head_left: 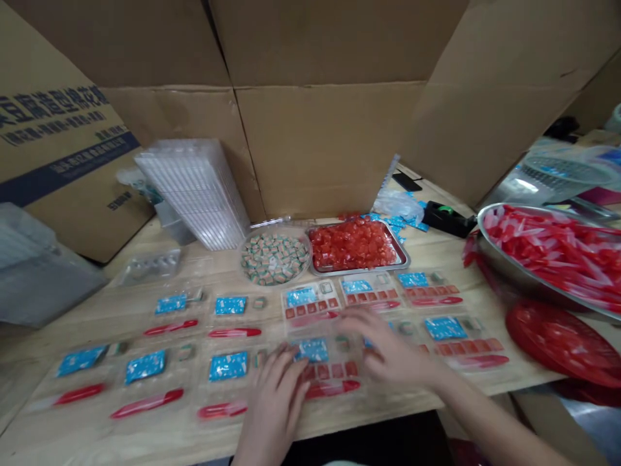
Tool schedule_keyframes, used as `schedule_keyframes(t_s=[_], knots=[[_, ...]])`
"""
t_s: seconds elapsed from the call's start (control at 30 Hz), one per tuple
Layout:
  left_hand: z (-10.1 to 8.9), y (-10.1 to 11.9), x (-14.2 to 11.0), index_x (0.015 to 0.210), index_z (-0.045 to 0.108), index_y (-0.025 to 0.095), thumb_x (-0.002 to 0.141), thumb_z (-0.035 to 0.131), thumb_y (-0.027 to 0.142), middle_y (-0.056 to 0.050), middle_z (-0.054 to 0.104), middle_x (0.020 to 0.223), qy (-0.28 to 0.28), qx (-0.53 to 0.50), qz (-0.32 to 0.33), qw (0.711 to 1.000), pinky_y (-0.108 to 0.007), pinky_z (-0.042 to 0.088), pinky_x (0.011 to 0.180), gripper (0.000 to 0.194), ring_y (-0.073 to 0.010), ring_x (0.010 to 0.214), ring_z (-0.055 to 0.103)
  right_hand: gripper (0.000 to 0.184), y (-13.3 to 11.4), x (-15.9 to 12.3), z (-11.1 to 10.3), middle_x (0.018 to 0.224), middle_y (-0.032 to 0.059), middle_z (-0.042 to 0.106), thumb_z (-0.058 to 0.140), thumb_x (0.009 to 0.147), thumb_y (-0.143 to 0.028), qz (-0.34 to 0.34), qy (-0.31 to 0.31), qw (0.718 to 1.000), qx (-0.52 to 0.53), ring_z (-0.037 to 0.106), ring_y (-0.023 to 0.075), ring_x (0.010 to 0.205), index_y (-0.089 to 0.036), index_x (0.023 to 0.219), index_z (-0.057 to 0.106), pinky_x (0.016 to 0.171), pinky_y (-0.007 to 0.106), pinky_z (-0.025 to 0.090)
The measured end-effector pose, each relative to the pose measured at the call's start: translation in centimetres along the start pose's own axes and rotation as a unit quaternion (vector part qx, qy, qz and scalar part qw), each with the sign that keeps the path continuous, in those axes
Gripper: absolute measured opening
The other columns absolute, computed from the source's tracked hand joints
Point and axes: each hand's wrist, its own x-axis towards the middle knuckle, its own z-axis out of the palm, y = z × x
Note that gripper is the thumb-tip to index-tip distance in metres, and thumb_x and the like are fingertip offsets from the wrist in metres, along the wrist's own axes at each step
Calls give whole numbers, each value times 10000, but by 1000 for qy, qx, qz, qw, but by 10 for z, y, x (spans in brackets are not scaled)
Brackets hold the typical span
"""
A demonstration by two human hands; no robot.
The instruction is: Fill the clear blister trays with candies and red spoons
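Near the front edge of the counter, a clear tray lies between the two hands, holding a blue packet, a row of red cubes and a red stick. The left hand is palm down with its fingers over the tray's left side; whether they pinch anything I cannot tell. Apart from it, the right hand hovers above the neighbouring tray to the right, fingers bent and blurred, so its grip is unclear too.

Around them, similar trays stand in two rows; those on the left have packets and sticks but show no cubes. Behind the back row sit a round tub of small pale blocks and, just beside it, a metal tray heaped with red pieces. Farther left leans a stack of clear trays; far right, a metal bowl brims with red sticks above a red basket. Cardboard walls the back.
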Motion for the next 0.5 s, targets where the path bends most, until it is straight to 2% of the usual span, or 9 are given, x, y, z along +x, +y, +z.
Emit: schedule_keyframes(t_s=[0.03,0.07,0.1,0.17,0.23,0.3,0.37,0.43,0.5], knots=[[6,2,-2,1212,538,276,872,511,227,-58,562,1265,-17,25,14,999,-467,426,980,344,-263,1212,477,480,20,13,-8,1117,69,615,465,710,-66,62,50,997,-15,558,207,1063,-228,1146,582,893,370,482],[10,4,-3,1229,527,270,874,507,228,-58,556,1280,-25,47,19,998,-482,418,987,358,-269,1226,466,358,42,28,-16,991,48,647,454,747,-89,155,119,979,-54,602,190,941,-236,1025,627,834,347,500],[14,6,-4,1253,509,261,873,507,230,-61,547,1295,-30,65,18,997,-495,410,993,381,-277,1242,451,277,64,43,-23,935,68,645,452,781,-120,197,153,965,-76,606,207,897,-209,968,637,812,368,498],[19,11,-5,1287,479,248,864,522,233,-64,524,1327,-43,89,10,995,-517,400,997,425,-295,1273,415,227,103,72,-29,956,114,626,480,793,-141,239,183,949,-98,591,249,921,-167,964,627,821,410,474],[19,16,-3,1278,486,252,856,537,230,-56,497,1360,-65,96,2,993,-534,390,1000,425,-311,1300,376,196,126,90,-27,943,129,612,526,758,-118,254,186,943,-109,585,264,913,-147,924,627,811,407,464],[18,20,-1,1253,506,257,857,539,218,-49,475,1382,-87,87,-8,992,-533,383,1005,399,-318,1325,333,196,135,95,-19,975,141,596,526,743,-92,251,185,943,-115,565,274,950,-139,906,625,843,412,442],[15,22,1,1249,507,256,861,538,216,-48,475,1381,-100,74,-17,992,-537,365,1019,392,-318,1343,298,199,132,87,-13,1015,149,583,506,755,-92,241,189,945,-117,538,283,1004,-137,911,622,887,426,415],[13,22,3,1262,494,256,868,533,222,-50,484,1372,-108,63,-19,992,-537,354,1028,397,-310,1353,278,183,120,72,-9,992,134,593,507,773,-122,232,198,946,-112,549,271,981,-144,916,619,880,418,427],[11,22,4,1266,490,258,877,523,230,-53,487,1370,-114,54,-14,992,-533,349,1033,392,-301,1360,268,161,98,54,-4,932,97,618,518,797,-172,219,203,953,-53,591,232,875,-164,927,613,795,378,481]])
